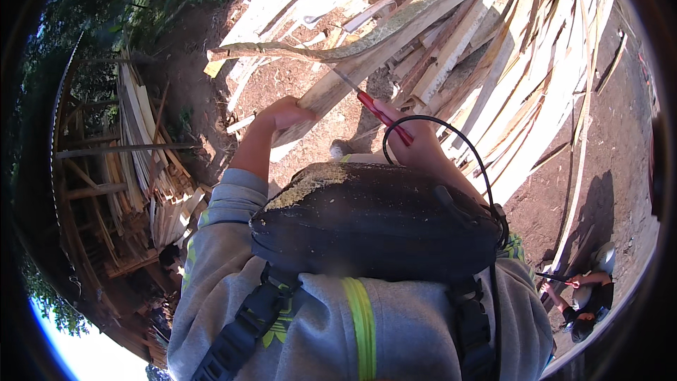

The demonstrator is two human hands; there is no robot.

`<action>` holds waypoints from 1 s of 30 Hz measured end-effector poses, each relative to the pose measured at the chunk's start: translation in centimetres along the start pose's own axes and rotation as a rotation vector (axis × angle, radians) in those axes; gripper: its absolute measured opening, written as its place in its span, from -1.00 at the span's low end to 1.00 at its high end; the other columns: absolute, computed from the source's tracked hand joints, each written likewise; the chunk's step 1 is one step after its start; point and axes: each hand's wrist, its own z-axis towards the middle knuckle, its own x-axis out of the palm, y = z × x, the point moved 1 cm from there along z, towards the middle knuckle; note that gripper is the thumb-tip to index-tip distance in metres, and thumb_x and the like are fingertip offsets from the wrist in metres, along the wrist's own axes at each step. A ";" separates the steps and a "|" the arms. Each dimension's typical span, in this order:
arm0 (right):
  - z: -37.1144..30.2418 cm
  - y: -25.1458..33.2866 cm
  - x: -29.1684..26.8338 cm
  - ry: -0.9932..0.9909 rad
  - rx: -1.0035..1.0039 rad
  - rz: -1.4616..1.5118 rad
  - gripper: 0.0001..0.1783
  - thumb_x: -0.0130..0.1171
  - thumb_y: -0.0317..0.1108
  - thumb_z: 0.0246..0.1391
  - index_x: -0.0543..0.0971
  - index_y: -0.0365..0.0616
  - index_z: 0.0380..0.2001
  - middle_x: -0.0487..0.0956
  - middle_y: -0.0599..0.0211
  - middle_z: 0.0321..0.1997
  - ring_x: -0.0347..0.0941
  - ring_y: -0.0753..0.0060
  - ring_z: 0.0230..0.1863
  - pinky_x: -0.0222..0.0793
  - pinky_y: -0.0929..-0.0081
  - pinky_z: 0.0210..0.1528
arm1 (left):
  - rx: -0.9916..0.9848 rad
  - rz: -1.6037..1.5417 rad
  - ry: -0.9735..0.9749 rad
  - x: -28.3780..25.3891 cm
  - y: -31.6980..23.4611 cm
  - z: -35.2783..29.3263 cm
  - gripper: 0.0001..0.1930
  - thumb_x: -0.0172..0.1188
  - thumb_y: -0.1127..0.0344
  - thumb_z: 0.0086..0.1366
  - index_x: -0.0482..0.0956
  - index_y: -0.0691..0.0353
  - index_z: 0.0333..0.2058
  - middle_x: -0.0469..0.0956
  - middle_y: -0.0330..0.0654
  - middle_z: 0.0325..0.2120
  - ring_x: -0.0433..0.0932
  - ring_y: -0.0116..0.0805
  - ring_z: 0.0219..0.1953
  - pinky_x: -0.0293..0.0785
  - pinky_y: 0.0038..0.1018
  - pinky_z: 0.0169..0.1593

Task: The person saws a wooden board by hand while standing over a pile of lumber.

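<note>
My left hand (285, 113) is closed around the near end of a long wooden board (338, 93), which runs away to the upper right over the pile. My right hand (416, 134) grips a tool with a red handle (375, 109) and a narrow metal blade (345, 79). Its blade points to the upper left and reaches across the board's edge in this view; whether it touches the wood I cannot tell. Just beyond, a curved strip with bark on it (282, 50) lies along the far side of the board.
Ahead and to the right spreads a big pile of sawn slats (486, 92). A wooden rack with stacked planks (134, 141) stands at left. A black pouch (381, 226) dusted with sawdust hangs on my chest, with a looping cable (469, 142). Another person (592, 296) works at lower right.
</note>
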 end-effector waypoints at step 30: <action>-3.1 -0.3 -4.5 0.150 0.091 -0.076 -0.49 0.20 -0.33 0.39 0.55 -0.21 0.35 0.76 0.16 -0.16 0.46 0.69 -0.29 0.43 0.59 -0.13 | 0.104 -0.099 -0.085 1.9 0.9 -1.2 -0.28 0.45 -0.17 0.01 0.76 0.43 -0.07 0.76 0.13 -0.17 0.74 -0.09 -0.13 0.61 -0.23 0.01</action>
